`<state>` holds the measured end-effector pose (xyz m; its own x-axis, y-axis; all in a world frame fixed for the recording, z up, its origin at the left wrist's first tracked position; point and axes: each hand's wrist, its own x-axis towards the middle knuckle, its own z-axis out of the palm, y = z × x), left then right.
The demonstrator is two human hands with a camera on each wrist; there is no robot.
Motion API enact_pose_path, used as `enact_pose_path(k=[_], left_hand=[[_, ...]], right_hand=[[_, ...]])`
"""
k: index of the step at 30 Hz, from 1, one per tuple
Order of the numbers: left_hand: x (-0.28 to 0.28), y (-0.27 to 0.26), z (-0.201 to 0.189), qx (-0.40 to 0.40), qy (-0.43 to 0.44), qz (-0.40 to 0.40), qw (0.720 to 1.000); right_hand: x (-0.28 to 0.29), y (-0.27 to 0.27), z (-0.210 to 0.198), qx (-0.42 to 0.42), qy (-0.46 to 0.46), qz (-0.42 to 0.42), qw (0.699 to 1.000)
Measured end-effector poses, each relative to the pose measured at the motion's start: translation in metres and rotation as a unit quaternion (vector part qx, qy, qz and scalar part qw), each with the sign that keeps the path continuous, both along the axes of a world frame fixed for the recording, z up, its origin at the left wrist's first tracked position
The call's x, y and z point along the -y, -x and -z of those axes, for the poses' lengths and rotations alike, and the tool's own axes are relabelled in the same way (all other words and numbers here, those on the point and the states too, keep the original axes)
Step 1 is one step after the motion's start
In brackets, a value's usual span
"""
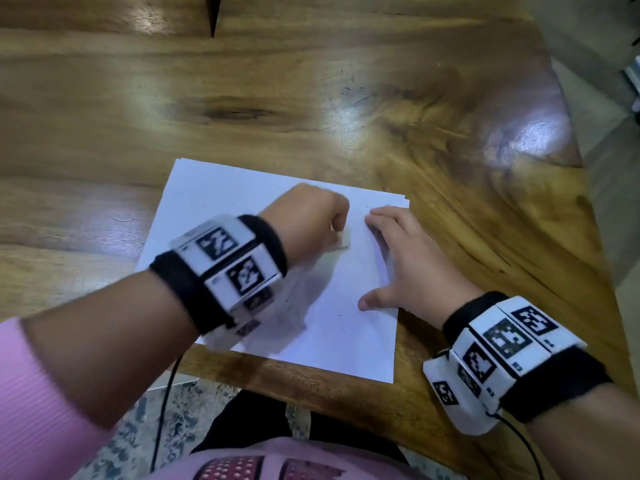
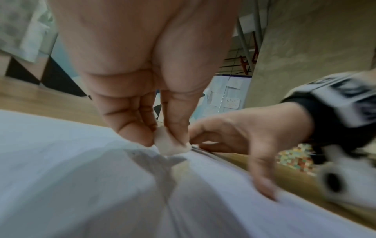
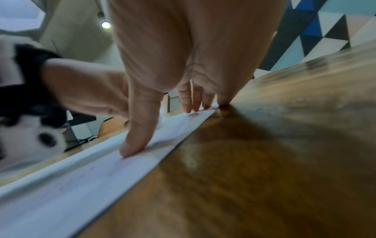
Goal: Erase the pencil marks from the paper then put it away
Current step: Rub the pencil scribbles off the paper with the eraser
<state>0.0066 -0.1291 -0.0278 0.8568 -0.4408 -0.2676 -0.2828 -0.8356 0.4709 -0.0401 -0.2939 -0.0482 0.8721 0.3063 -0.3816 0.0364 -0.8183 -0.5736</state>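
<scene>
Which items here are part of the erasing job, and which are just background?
In use: paper; eraser, pinched in left hand; right hand pressing the paper flat.
Background: wooden table; wrist bands; cable.

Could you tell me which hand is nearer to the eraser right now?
Left. The left hand pinches the eraser against the paper; the right hand presses the paper's edge beside it.
</scene>
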Motion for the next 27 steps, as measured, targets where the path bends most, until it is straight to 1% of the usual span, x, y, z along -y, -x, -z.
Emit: enact_pose_path(k=[3, 5, 7, 10, 12, 14, 17, 18, 20, 23, 25, 27], left_hand=[[0.019, -0.022, -0.001, 0.008, -0.007, -0.003, 1.0], [0.027, -0.024, -0.001, 0.025, -0.014, 0.007, 1.0], [0.026, -0.012, 0.001, 0.016, -0.013, 0.03, 0.999], [0.012, 0.023, 0.006, -0.008, -0.029, 0.117, 0.993], [0.003, 0.033, 0.011, -0.026, -0.011, 0.139, 0.99], [0.005, 0.021, 0.01, -0.015, 0.003, 0.122, 0.992], [0.021, -0.012, 0.006, 0.003, 0.003, 0.038, 0.999], [0.026, -0.016, 0.005, -0.002, -0.004, 0.03, 1.0], [0.026, -0.005, 0.003, -0.008, -0.027, 0.064, 0.998], [0.004, 0.041, 0.005, -0.034, -0.034, 0.149, 0.988], [-0.011, 0.059, 0.01, -0.067, -0.018, 0.161, 0.984], [-0.012, 0.05, 0.013, -0.055, -0.003, 0.147, 0.988]], right_hand=[[0.0, 0.001, 0.0, -0.009, 0.005, 0.005, 1.0], [0.001, 0.001, 0.0, -0.009, 0.015, 0.001, 1.0], [0.001, 0.0, -0.001, -0.01, 0.017, 0.0, 1.0], [0.001, 0.0, -0.001, -0.009, 0.021, -0.008, 1.0], [0.001, 0.0, -0.002, -0.01, 0.028, -0.023, 0.999], [0.001, 0.0, -0.003, -0.008, 0.034, -0.03, 0.999], [0.0, 0.0, -0.004, -0.006, 0.044, -0.034, 0.998], [0.0, 0.0, -0.004, -0.007, 0.046, -0.034, 0.998], [0.0, 0.0, -0.005, -0.008, 0.046, -0.033, 0.998], [0.001, 0.0, -0.005, -0.009, 0.048, -0.037, 0.998], [0.0, 0.001, -0.005, -0.011, 0.051, -0.041, 0.998], [0.0, 0.001, -0.006, -0.012, 0.054, -0.042, 0.998]])
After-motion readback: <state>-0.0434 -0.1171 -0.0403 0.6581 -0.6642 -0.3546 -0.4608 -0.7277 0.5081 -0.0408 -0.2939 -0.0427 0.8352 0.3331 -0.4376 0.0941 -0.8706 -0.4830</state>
